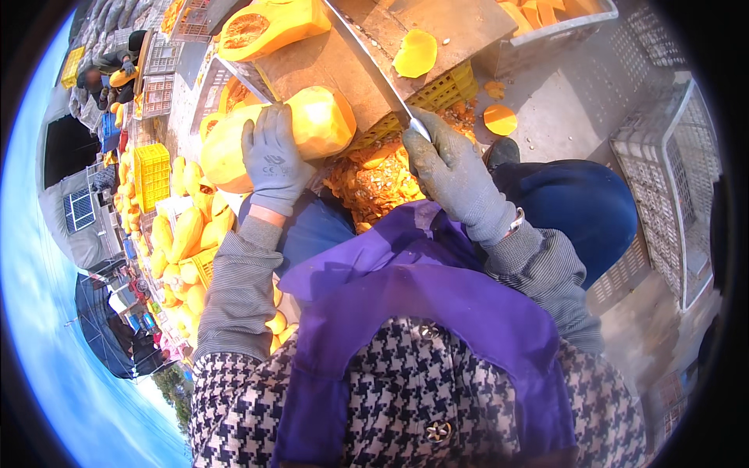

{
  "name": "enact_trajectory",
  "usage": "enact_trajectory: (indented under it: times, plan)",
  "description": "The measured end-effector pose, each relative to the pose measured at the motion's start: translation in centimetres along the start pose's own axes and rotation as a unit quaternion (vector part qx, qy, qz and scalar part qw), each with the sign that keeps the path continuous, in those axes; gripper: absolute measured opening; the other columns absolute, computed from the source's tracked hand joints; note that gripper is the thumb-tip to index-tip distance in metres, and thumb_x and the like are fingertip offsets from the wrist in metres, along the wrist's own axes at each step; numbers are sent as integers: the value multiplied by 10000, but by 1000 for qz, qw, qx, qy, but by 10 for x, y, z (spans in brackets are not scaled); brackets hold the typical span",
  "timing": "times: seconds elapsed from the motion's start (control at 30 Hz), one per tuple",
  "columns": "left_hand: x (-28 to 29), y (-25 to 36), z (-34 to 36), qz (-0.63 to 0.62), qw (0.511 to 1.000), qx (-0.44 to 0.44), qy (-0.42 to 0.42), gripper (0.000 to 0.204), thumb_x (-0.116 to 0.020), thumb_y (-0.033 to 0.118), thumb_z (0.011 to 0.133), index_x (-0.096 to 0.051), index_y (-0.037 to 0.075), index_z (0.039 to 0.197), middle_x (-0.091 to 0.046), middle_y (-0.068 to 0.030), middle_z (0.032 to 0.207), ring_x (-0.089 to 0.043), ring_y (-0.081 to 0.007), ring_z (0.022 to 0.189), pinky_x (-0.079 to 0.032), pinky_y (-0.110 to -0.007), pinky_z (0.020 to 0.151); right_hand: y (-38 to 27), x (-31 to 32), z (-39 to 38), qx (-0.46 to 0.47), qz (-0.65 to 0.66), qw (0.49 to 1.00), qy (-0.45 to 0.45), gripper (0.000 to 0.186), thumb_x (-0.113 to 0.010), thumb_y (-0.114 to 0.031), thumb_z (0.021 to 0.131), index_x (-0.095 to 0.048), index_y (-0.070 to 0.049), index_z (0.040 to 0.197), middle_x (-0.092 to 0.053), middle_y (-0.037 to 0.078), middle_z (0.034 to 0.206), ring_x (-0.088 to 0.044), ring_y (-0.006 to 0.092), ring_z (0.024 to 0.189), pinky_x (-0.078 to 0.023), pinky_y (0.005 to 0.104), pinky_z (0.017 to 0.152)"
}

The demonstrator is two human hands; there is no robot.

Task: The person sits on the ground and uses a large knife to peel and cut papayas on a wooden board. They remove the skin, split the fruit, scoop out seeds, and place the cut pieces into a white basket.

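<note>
My left hand (275, 164), in a grey glove, lies over a peeled orange squash (324, 121) with its fingers wrapped round the top. The squash lies on its side at the near left edge of a wooden board (320, 66). In my right hand (460, 175), also gloved, is a long knife (403, 108), its blade pointing up and left across the board, apart from the squash. A halved squash (285, 30) with its seed hollow showing lies at the far left of the board. An orange slice (415, 54) lies right of the blade.
Scraps and seeds (378, 183) heap up between my knees. A yellow crate (449, 87) stands under the board. White crates (663, 156) stand at right; one (562, 30) holds cut pieces. Whole squashes (187, 234) pile up at left. Another person (117, 66) works far left.
</note>
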State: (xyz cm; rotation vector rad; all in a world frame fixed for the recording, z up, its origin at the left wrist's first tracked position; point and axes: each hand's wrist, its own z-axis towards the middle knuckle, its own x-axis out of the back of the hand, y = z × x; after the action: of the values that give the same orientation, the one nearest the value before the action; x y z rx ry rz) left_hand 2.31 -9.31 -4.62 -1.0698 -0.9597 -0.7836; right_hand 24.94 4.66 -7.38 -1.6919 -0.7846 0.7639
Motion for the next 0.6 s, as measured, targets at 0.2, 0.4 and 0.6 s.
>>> enact_trajectory:
  times: [0.2, 0.4, 0.6]
  plan:
    - [-3, -3, 2, 8, 1000, 13, -12, 861, -855, 337, 519, -473, 46, 1233, -554, -128, 1169, -512, -286, 1135, -337, -419, 1019, -4, -14, -36, 58, -140, 987, -56, 467, -529, -267, 929, -420, -19, 1310, -623, 270, 954, -637, 408, 891, -512, 441, 769]
    - [2, -1, 8, -7, 988, 66, -139, 738, -721, 273, 646, -442, 39, 1288, -488, -99, 1247, -427, -258, 1226, -255, -419, 1073, -2, -29, -51, 94, -252, 962, -43, 499, -563, -217, 911, -421, 4, 1335, -632, 263, 982, -650, 387, 895, -524, 410, 759]
    - [-6, 0, 1, -3, 997, 55, -52, 772, -738, 298, 636, -438, 42, 1300, -484, -108, 1248, -434, -258, 1211, -257, -418, 1074, -5, -67, -26, 53, -292, 955, 1, 507, -560, -210, 911, -389, -26, 1352, -627, 275, 942, -637, 421, 829, -515, 457, 717]
